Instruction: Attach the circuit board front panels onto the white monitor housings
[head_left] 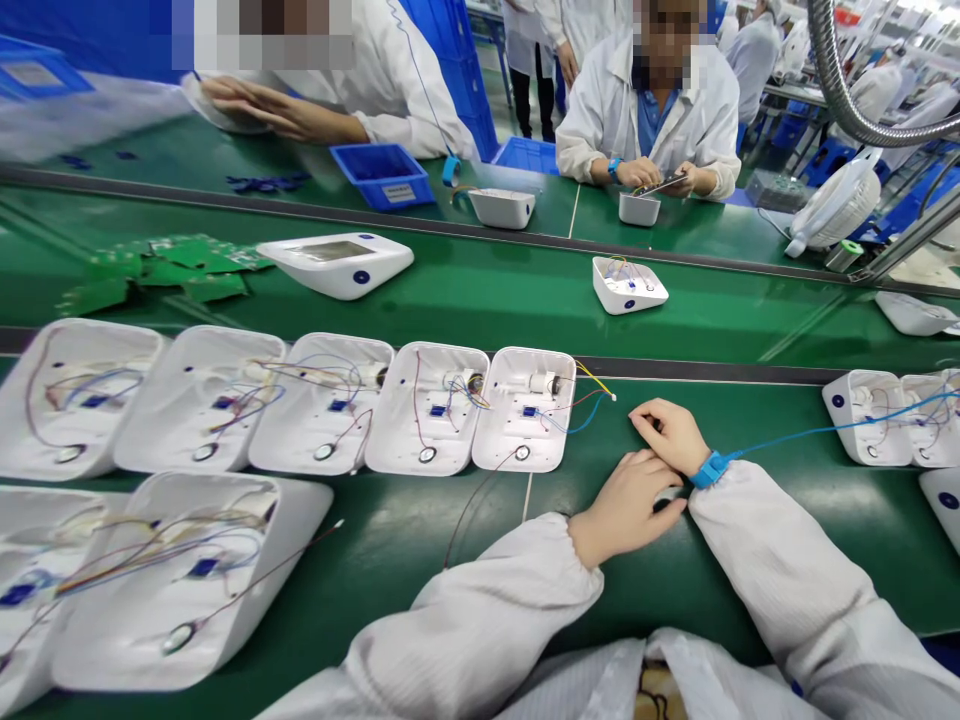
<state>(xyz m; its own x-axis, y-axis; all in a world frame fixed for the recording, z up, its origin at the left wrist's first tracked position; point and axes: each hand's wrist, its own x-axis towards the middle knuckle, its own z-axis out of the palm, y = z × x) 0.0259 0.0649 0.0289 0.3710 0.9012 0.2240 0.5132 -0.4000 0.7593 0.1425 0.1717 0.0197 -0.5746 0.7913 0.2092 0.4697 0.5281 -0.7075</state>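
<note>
Head view: left hand (pixel 626 505) and right hand (pixel 670 435) are lying empty and loosely curled on the green counter (pixel 750 420), meeting at the blue wrist strap (pixel 709 468). The nearest open white housing (pixel 510 430) is sitting just left, and bare counter is stretching right toward more housings (pixel 862 430).

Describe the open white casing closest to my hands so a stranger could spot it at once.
Start at the green work table and find the row of five open white plastic casings along its far edge. Take the rightmost casing, just left of the right hand. It alone has yellow and blue wires trailing over its right side onto the table.
</note>
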